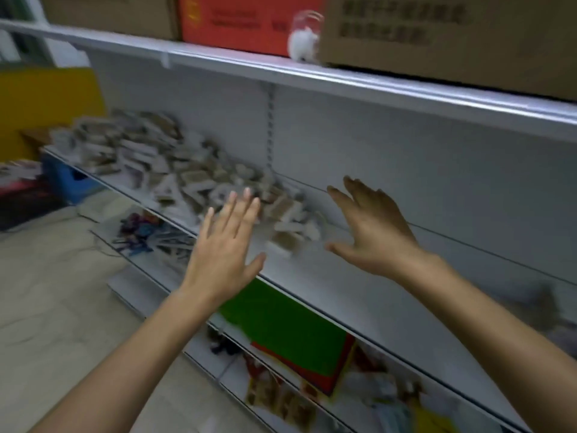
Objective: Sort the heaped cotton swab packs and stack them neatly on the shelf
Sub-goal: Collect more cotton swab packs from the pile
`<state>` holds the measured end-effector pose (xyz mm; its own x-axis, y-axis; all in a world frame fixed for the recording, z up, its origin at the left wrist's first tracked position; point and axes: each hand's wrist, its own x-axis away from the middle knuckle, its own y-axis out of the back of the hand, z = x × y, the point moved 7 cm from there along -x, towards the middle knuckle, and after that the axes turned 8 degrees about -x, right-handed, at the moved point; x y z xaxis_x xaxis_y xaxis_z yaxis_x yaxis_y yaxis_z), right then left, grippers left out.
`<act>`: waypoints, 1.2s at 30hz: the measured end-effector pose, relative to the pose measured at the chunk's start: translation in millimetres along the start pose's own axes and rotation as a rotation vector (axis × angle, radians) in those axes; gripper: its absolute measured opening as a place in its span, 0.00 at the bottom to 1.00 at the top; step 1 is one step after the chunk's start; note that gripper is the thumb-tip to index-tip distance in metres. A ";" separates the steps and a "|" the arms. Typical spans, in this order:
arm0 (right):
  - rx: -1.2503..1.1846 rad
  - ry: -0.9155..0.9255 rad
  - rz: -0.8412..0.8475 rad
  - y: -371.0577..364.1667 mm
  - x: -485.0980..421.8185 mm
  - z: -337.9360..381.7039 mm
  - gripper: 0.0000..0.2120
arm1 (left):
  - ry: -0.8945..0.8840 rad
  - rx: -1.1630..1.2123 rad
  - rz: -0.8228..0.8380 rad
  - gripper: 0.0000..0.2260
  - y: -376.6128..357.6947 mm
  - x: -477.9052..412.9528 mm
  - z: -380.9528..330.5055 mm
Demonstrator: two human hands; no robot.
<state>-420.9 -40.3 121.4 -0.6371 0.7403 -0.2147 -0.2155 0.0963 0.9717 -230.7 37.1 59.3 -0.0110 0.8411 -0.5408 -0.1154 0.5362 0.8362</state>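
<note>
Head view, blurred throughout. Your left hand (223, 245) is raised in front of the middle shelf (327, 285), fingers straight and together, thumb spread, palm turned away from you; it is released and grips nothing. Your right hand (371, 226) is likewise released, fingers spread and slightly curled, thumb pointing left, held over the bare right-hand stretch of the same shelf. Neither hand touches a pack as far as the blur allows you to tell.

The heap of cotton swab packs (175, 170) lies unsorted on the left and centre of that shelf, running from the far left end down to the gap between your two hands. The nearest packs (287, 239) sit just beyond your left fingertips, near the shelf's front edge.

On the upper shelf (218, 62) stand a red carton (237, 23), a brown cardboard box (452, 39) and, between them, a clear jar holding white contents (304, 35). Below the middle shelf, a green sheet (281, 320) rests among other coloured goods.
</note>
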 end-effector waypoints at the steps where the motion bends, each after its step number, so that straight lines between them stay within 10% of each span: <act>1: -0.010 0.030 -0.007 -6.5 -17.7 26.3 0.41 | 0.038 -0.017 0.006 0.38 4.6 6.0 36.5; 26: -0.355 0.260 0.037 -150.4 -419.8 264.5 0.22 | 0.217 -0.028 0.127 0.40 -57.8 -57.8 438.6; 36: -0.526 -0.110 -0.091 -206.6 -585.4 256.7 0.21 | 0.582 0.776 -0.069 0.31 -132.8 -110.7 541.0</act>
<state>186.6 -322.9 71.5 -0.5235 0.8124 -0.2567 -0.6254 -0.1618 0.7634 323.2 -88.5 57.4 -0.5422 0.7507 -0.3773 0.5502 0.6567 0.5158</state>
